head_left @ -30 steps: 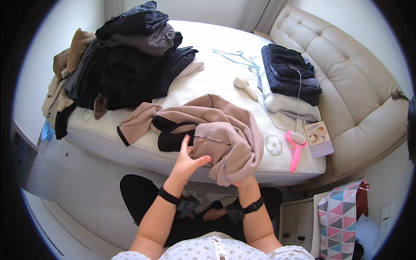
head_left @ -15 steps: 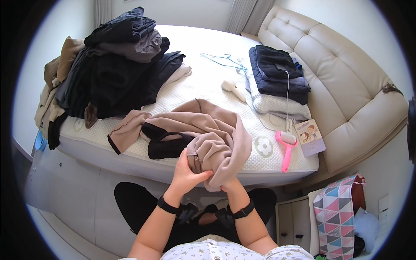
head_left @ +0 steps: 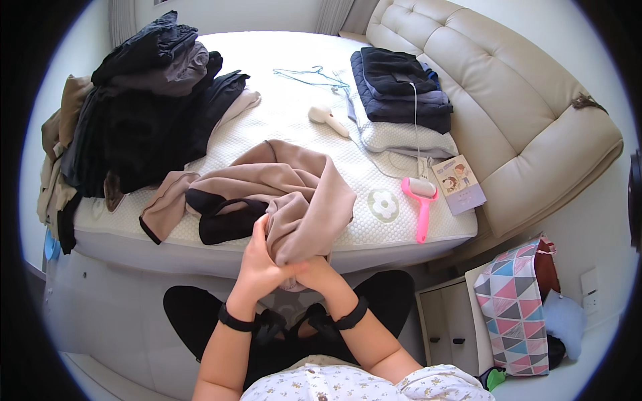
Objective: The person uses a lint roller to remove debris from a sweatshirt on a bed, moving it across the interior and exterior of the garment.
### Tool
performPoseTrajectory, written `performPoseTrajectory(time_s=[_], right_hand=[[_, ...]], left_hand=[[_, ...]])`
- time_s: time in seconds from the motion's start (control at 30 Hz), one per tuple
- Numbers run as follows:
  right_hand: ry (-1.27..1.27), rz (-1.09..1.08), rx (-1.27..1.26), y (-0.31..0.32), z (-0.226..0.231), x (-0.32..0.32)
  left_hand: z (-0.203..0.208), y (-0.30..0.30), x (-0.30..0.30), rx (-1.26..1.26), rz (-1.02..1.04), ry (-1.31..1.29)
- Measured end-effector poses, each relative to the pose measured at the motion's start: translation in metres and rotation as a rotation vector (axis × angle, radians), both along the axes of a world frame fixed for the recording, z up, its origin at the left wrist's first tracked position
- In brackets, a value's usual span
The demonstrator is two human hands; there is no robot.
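A dusty-pink garment [head_left: 307, 187] with black sections and black trim lies bunched over the near edge of the bed. Its close end drapes down toward my lap, and its cut cannot be made out. My left hand [head_left: 259, 267] is closed on the cloth there, thumb pointing right and fingers along the fold. Beside it, my right hand [head_left: 317, 274] reaches in from the right beneath the hanging fabric; its fingers are mostly hidden behind the left hand and the cloth.
Dark clothes [head_left: 147, 127] are heaped on the bed's left. On the right are folded clothes [head_left: 401, 90], a pink-handled lint roller [head_left: 421, 200], a booklet [head_left: 460, 184] and a white corded handheld device [head_left: 328, 120]. Blue hangers [head_left: 311, 77] lie farther back. A triangle-patterned bag [head_left: 511, 307] stands at right.
The whole view has shifted, with things on the bed now appearing farther left. My hands have come closer together, the right one crossing toward the left under the garment.
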State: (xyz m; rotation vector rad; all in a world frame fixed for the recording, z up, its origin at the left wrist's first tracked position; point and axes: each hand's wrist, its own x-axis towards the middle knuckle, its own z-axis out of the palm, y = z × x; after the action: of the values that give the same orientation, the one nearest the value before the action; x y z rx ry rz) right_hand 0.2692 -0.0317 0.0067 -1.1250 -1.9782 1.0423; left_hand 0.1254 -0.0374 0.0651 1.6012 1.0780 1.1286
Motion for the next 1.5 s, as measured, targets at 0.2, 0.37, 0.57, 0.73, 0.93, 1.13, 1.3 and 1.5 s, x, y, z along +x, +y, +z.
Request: performPoseTrajectory(time_s=[0.2,0.37,0.57,0.73,0.93,1.13,1.3,1.5], right_hand=[[-0.024,-0.123,0.021,-0.014,0.028,0.003],[0.204,-0.273,0.007,-0.014,0.035,0.004],[0.584,-0.390,-0.190,-0.008,0.016,0.018],[0.556,-0.336,-0.214,-0.009,0.038,0.016],[0.327,-0.415,0.645,-0.039,0.044,-0.014],[0.447,-0.408,0.094,-0.035,0.005,0.001],[0.792,-0.355,-0.362,-0.035,0.004,-0.005],[1.243,-0.007,-0.675,-0.027,0.008,0.017]], left_hand=[[0.003,0.003,-0.008,-0.065,0.058,0.043],[-0.044,0.016,-0.015,-0.055,0.194,-0.231],[-0.036,0.014,-0.025,-0.478,0.032,-0.694],[-0.026,0.008,-0.018,-0.528,-0.001,-0.795],[-0.027,0.005,-0.010,-0.438,0.041,-0.828],[-0.009,0.001,0.001,-0.274,0.021,-0.718],[-0.009,-0.002,0.003,-0.236,-0.011,-0.612],[-0.002,-0.012,0.006,-0.082,-0.025,-0.346]])
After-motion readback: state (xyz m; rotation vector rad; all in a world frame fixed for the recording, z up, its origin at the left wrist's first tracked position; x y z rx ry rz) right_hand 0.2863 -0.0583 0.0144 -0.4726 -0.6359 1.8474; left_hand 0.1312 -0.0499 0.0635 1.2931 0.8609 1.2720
